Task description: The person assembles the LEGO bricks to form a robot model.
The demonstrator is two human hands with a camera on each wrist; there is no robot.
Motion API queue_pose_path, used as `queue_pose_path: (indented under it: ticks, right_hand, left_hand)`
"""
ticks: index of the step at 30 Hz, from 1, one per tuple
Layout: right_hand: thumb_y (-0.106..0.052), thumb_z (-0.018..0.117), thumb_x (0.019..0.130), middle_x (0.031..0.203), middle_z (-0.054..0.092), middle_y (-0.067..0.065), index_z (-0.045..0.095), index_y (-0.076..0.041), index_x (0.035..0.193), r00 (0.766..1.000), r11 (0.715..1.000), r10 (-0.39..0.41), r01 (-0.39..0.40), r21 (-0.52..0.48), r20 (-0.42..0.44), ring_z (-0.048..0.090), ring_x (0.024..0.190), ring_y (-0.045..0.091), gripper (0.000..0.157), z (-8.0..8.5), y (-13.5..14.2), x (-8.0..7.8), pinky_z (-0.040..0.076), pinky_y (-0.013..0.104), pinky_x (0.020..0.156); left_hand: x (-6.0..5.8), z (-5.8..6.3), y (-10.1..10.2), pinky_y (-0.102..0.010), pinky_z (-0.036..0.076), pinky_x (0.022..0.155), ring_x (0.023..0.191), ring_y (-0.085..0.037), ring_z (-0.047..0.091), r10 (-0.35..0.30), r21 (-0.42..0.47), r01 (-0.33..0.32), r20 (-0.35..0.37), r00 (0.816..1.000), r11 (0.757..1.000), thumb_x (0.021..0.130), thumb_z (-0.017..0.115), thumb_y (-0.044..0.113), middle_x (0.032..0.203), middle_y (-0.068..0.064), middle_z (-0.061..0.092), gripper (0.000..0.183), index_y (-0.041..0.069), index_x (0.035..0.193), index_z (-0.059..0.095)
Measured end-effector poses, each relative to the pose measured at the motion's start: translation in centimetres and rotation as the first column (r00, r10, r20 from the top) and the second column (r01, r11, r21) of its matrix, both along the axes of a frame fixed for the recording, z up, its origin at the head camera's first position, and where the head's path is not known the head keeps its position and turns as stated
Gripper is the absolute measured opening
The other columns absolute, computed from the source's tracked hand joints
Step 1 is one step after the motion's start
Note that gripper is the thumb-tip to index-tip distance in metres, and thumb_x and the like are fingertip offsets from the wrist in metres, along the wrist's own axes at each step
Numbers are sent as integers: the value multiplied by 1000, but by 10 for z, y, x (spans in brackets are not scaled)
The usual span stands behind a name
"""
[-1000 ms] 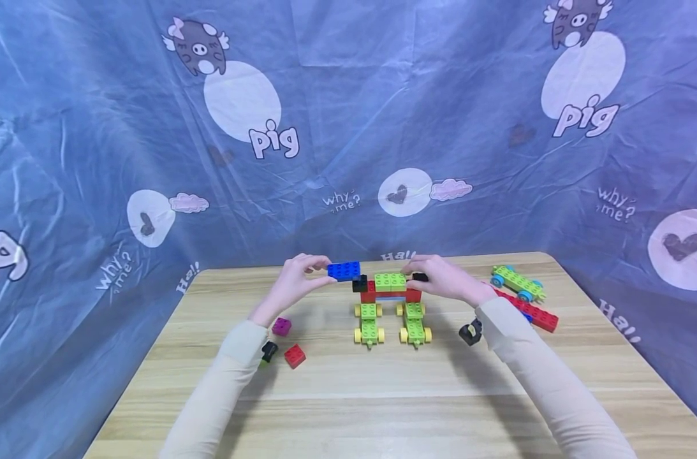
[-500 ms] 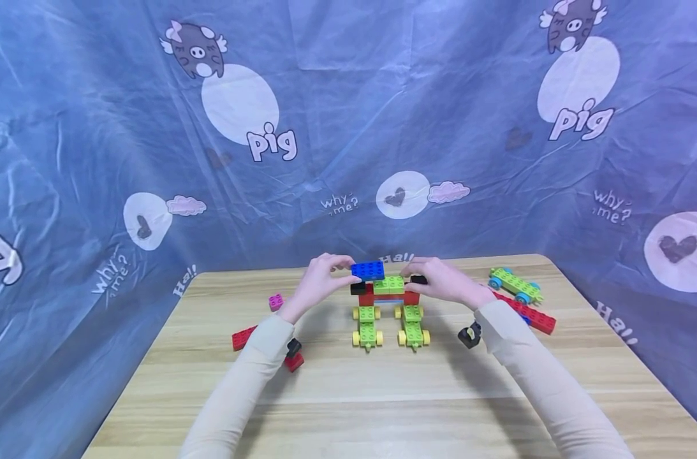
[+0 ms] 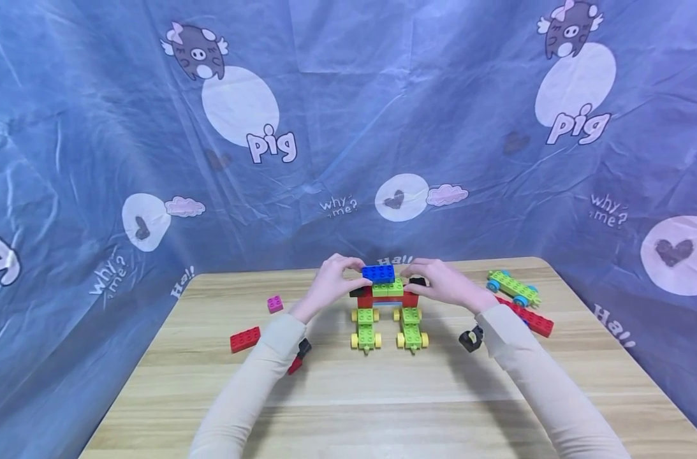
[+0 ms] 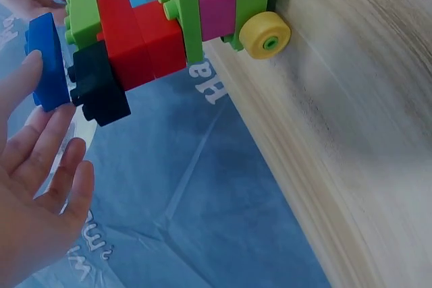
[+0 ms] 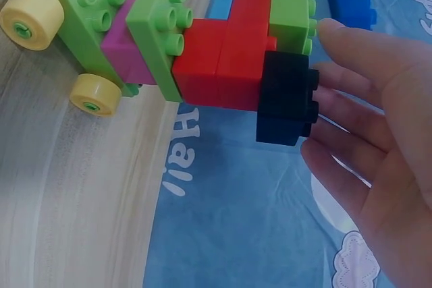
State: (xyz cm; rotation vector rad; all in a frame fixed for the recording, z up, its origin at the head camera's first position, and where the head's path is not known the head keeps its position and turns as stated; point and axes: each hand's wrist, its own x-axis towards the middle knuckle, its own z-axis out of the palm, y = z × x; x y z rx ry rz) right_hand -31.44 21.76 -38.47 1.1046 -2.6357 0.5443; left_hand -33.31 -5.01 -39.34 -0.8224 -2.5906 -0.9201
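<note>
A blue brick [image 3: 378, 274] is pinched between thumb and fingers of my left hand [image 3: 332, 284], just over the light green bricks [image 3: 387, 289] on a built toy. In the left wrist view, a narrow gap separates the blue brick [image 4: 50, 65] from the black brick [image 4: 98, 85]. Red bricks [image 3: 364, 296] form the toy's crosspiece, carried on two green wheeled bases [image 3: 366, 331] with yellow wheels. My right hand [image 3: 442, 282] rests by the other end; its fairly straight fingers touch the studded side of the black brick [image 5: 287, 99], its thumb beside the green brick [image 5: 290, 15].
On the table's left lie a magenta brick [image 3: 275, 304] and a red brick [image 3: 245, 339]; another red piece [image 3: 294, 365] is partly behind the left sleeve. At right are a green wheeled base [image 3: 513, 288] with blue wheels and a long red brick [image 3: 537, 322]. A patterned blue curtain [image 3: 325, 127] hangs behind.
My left hand has carried the blue brick rightward, from beside the toy's left end to over its green bricks. The right hand has stayed at the toy's right end.
</note>
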Motion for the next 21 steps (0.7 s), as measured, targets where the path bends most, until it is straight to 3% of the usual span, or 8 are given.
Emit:
queue_pose_path:
  ticks: [7, 21]
  right_hand:
    - [-25, 65, 88, 106, 68, 7, 66, -11, 111, 1000, 1000, -15, 15, -21, -14, 66, 97, 20, 27, 4, 1, 2, 56, 37, 85]
    - [-29, 64, 88, 107, 67, 5, 64, -10, 115, 1000, 1000, -23, 24, -11, 6, 66, 98, 19, 33, 9, -3, 4, 55, 36, 86]
  left_hand:
    - [2, -2, 7, -30, 45, 82, 89, -15, 55, -3, -30, 3, -15, 1000, 1000, 76, 76, 39, 94, 2, 73, 35, 16, 102, 70]
    - [3, -6, 14, -30, 44, 80, 89, -15, 52, -8, -38, 7, -25, 1000, 999, 77, 75, 39, 94, 2, 72, 36, 15, 102, 70]
